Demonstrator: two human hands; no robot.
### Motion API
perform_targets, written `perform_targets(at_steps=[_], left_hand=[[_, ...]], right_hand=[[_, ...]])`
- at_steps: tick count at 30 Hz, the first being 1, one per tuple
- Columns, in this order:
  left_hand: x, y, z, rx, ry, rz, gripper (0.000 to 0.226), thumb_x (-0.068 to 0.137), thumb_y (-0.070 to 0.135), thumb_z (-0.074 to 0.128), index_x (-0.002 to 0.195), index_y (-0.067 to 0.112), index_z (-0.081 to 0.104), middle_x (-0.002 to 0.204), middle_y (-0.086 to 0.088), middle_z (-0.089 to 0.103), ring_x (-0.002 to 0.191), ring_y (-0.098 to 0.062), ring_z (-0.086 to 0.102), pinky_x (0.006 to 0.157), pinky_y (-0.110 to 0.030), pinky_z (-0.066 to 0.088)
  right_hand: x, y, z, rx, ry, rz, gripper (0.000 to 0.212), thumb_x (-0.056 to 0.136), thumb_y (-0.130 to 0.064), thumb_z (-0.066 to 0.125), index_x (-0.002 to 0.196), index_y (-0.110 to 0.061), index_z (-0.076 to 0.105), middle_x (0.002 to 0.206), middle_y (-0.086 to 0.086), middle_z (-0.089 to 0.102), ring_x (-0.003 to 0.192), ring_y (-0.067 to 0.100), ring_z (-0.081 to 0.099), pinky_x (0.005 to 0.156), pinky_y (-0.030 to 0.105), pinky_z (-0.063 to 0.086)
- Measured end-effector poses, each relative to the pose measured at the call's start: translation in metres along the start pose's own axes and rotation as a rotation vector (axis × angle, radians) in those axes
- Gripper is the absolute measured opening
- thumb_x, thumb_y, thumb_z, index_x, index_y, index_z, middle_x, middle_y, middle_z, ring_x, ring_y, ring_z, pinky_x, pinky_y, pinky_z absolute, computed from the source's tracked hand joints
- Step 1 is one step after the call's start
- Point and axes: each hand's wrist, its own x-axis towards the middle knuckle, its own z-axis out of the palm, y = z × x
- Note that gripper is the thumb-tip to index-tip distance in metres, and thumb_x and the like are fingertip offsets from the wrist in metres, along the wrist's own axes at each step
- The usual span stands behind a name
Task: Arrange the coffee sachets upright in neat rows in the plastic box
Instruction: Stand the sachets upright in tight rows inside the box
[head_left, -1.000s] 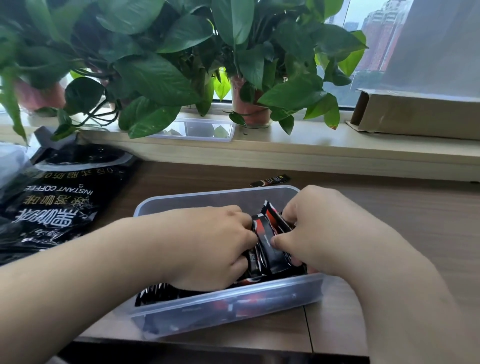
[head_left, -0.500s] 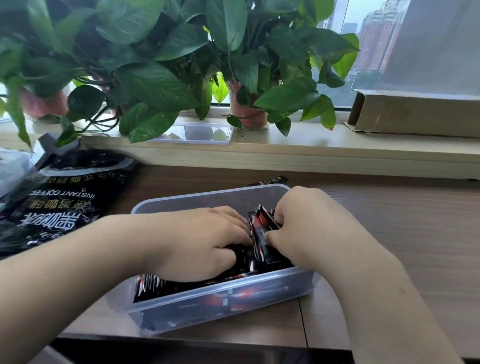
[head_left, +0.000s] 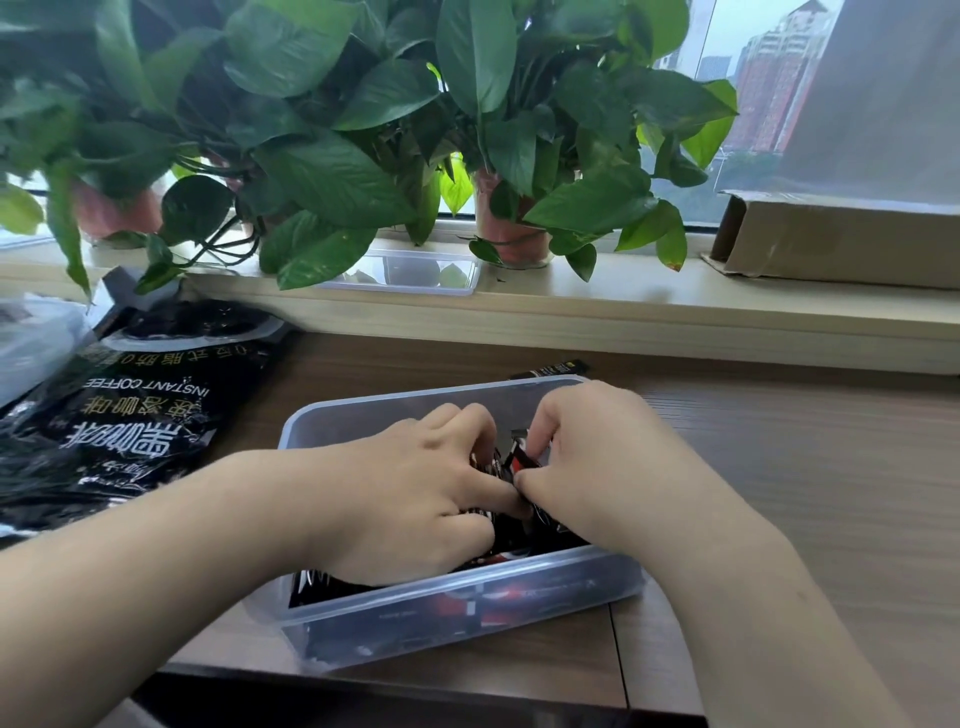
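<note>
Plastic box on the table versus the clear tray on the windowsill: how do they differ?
The plastic box is deep; the windowsill tray is shallow. The plastic box holds coffee sachets, gripped by the left hand and right hand; the windowsill tray shows no sachets. The box sits on the table, the tray under plant leaves. Both are clear plastic.

A brown wooden table (head_left: 810, 467) lies under the left hand (head_left: 415, 499) and the right hand (head_left: 613, 467). Past them runs a pale window sill (head_left: 649, 299) with big green plants (head_left: 337, 171), and a cardboard box (head_left: 841, 244) sits far past the right hand. Soft daylight comes through the window (head_left: 719, 36), where tall buildings (head_left: 769, 93) show.
</note>
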Motion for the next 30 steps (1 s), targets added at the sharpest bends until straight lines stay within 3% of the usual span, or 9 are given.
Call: perform_targets(at_steps=[2,5,8,12,16,21,25,27,30], left_hand=[[-0.001,0.000,-0.001,0.017,0.008,-0.002,0.059,0.083,0.042,0.022,0.136,0.060,0.040,0.115,0.006,0.029,0.113,-0.014,0.029,0.110,-0.037,0.032],[-0.001,0.000,-0.002,0.004,0.002,0.007,0.059,0.083,0.040,0.023,0.135,0.060,0.041,0.114,0.008,0.031,0.111,-0.012,0.030,0.108,-0.036,0.032],[-0.001,-0.001,-0.003,-0.013,-0.007,0.020,0.060,0.081,0.038,0.024,0.136,0.057,0.043,0.117,0.010,0.033,0.114,-0.011,0.030,0.109,-0.035,0.031],[0.000,-0.002,-0.003,-0.051,0.037,0.051,0.059,0.082,0.034,0.029,0.135,0.041,0.051,0.129,0.013,0.042,0.124,-0.007,0.032,0.112,-0.032,0.030],[0.002,-0.004,-0.003,-0.078,0.158,0.011,0.053,0.080,0.031,0.031,0.129,0.030,0.051,0.123,0.010,0.056,0.120,-0.007,0.041,0.106,-0.032,0.036],[0.001,-0.004,0.000,0.011,0.136,0.061,0.065,0.083,0.030,0.030,0.148,0.037,0.040,0.134,0.010,0.050,0.126,-0.010,0.039,0.111,-0.031,0.033],[0.002,-0.007,0.003,0.038,0.177,0.071,0.063,0.085,0.034,0.026,0.143,0.036,0.051,0.135,0.010,0.046,0.126,-0.008,0.036,0.110,-0.032,0.033],[0.002,-0.009,0.005,0.059,0.196,0.086,0.070,0.082,0.040,0.017,0.140,0.035,0.056,0.137,0.009,0.045,0.126,-0.009,0.037,0.108,-0.034,0.035],[0.003,-0.010,0.007,0.098,0.182,0.106,0.079,0.076,0.043,0.012,0.140,0.034,0.055,0.142,0.008,0.045,0.130,-0.012,0.037,0.108,-0.037,0.037]], right_hand=[[0.001,0.000,0.001,0.006,-0.011,-0.007,0.004,0.082,-0.029,0.071,0.083,-0.025,0.072,0.084,-0.008,0.066,0.074,0.010,0.057,0.049,0.013,0.035],[0.002,0.005,-0.001,0.077,-0.088,-0.031,0.015,0.088,-0.033,0.067,0.078,-0.026,0.077,0.069,-0.004,0.071,0.060,0.007,0.061,0.051,0.019,0.048],[0.002,0.013,-0.009,0.169,-0.123,-0.036,0.016,0.085,-0.025,0.069,0.072,-0.028,0.078,0.055,-0.009,0.069,0.049,0.000,0.062,0.052,0.017,0.052],[0.004,0.018,-0.010,0.172,-0.125,-0.056,0.012,0.077,-0.019,0.080,0.067,-0.025,0.077,0.060,-0.004,0.073,0.053,0.008,0.068,0.051,0.016,0.053],[0.005,0.018,-0.008,0.148,-0.122,-0.109,0.008,0.075,-0.022,0.082,0.070,-0.027,0.078,0.057,-0.008,0.067,0.043,0.000,0.054,0.048,0.013,0.044],[0.006,0.019,-0.013,-0.017,-0.030,-0.100,0.008,0.076,-0.033,0.080,0.075,-0.029,0.074,0.072,-0.008,0.069,0.069,0.008,0.064,0.060,0.018,0.049],[0.003,0.008,-0.006,-0.241,-0.112,-0.067,0.039,0.067,-0.052,0.081,0.094,-0.026,0.071,0.086,-0.005,0.067,0.081,0.016,0.063,0.063,0.025,0.050],[0.001,0.006,-0.006,-0.255,-0.121,-0.041,0.040,0.068,-0.050,0.081,0.097,-0.024,0.069,0.084,-0.006,0.062,0.077,0.016,0.061,0.060,0.024,0.048],[0.002,0.008,-0.007,-0.194,-0.111,-0.021,0.020,0.075,-0.032,0.075,0.091,-0.021,0.069,0.079,-0.005,0.060,0.063,0.010,0.052,0.046,0.018,0.037]])
